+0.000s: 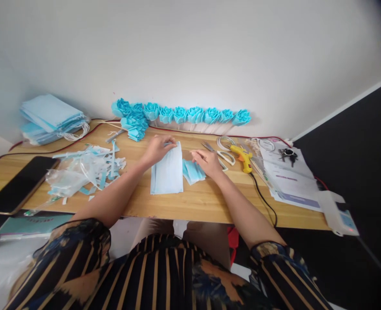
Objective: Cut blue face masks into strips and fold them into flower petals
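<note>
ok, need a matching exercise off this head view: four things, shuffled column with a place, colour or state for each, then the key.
Things
1. Glue gun
2. Phone
3. Left hand
4. Keys

Descriptions
A. On the white papers
B. At the far end of the pale blue sheets
C. Yellow, with a black cord
D. Lying flat toward the left end of the desk

Pairs: 1-C, 2-D, 3-B, 4-A
</note>
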Motion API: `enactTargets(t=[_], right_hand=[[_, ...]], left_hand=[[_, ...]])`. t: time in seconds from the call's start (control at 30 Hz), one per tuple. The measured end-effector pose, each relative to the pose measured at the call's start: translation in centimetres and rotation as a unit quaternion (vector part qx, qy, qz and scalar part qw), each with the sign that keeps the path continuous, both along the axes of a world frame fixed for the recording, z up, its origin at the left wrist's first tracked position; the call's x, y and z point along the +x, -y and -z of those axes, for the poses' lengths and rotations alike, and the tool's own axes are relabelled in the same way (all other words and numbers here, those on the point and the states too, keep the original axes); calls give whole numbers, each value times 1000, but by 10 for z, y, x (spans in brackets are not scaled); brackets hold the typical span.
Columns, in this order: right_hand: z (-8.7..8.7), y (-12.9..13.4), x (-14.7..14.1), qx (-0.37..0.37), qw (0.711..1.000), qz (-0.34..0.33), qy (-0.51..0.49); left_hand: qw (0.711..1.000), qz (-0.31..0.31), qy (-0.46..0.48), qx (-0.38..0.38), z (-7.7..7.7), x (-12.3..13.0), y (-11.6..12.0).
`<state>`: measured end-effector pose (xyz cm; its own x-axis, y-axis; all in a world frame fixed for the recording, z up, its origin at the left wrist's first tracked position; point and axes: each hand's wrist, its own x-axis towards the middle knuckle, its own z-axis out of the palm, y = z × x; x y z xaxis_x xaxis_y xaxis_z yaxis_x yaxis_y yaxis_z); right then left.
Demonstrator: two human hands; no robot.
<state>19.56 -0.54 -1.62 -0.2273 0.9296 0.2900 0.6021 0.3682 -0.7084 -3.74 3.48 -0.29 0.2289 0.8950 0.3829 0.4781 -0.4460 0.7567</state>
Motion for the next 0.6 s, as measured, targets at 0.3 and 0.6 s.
enactTargets(t=[0.3,0.6], right_hand=[[-10,13,-16,-61,992,1,-107],[-1,1,-4,-91,960,73,-255]], left_hand=[[959,11,281,-38,-11,18,25],[874,98,355,-318,16,30,25]])
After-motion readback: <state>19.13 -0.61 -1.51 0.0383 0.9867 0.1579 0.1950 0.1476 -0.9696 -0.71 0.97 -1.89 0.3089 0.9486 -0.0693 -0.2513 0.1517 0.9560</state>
